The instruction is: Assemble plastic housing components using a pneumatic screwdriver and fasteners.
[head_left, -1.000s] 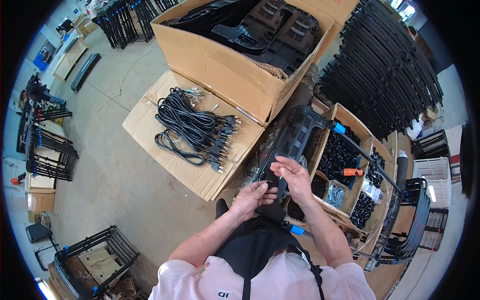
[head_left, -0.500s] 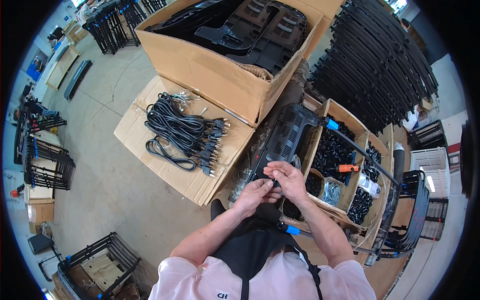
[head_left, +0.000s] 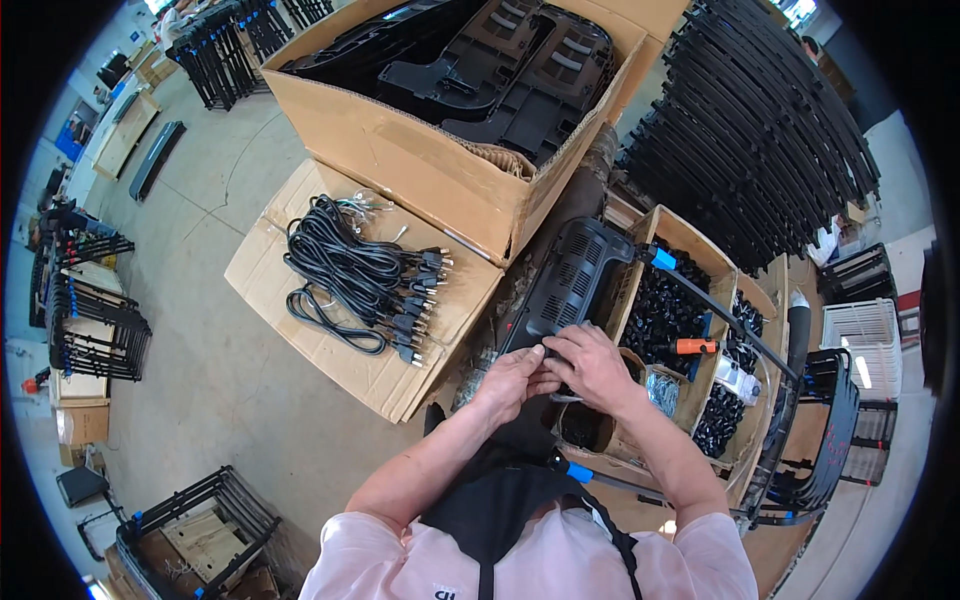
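A black plastic motor housing (head_left: 578,270) with vent slots lies lengthwise in front of me, between the cardboard and a parts bin. My left hand (head_left: 513,381) is closed at its near end, thumb and fingers pinched together. My right hand (head_left: 594,368), back upward, meets it there with bent fingers closed. Whatever sits between the fingertips is hidden and too small to name. Right beside my right hand is the wooden parts bin (head_left: 640,232), holding black plastic pieces (head_left: 672,318) and silver screws (head_left: 661,390). An orange-and-black tool (head_left: 695,346) lies across its divider.
Coiled black power cords (head_left: 345,262) rest on flattened cardboard (head_left: 275,240) at the left. Behind them stands a large carton (head_left: 400,165) of black plastic shells. Black metal frames (head_left: 750,130) are stacked far right. A black tube with blue clips (head_left: 728,310) crosses the bin.
My right hand has turned over, palm down, and its raised fingers have come down to the left fingertips. The left hand has shifted slightly. The view has tilted a little.
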